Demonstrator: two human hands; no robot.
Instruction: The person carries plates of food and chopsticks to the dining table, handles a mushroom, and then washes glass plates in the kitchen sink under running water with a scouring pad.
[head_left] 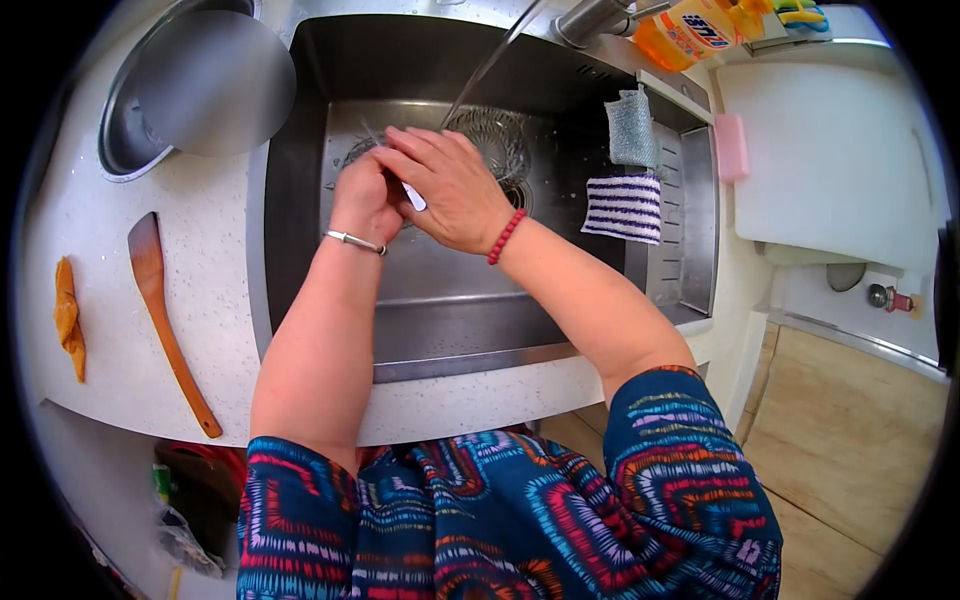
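Note:
Over the sink, my left hand is closed around a slim, shiny metal utensil, of which only the rounded handle end shows below the palms. My right hand lies across the left with its fingers bent over the same utensil. The utensil's other end is hidden, so its kind is unclear. A stream of water runs from the tap to just beyond my hands. Behind the fingers, a clear, rippled round patch is either glass or splashing water; I cannot tell which.
A grey mesh scrubber and a striped cloth hang at the sink's right side. Left are a wooden spatula, an orange cloth and a metal basin. An orange bottle and a pink sponge are right.

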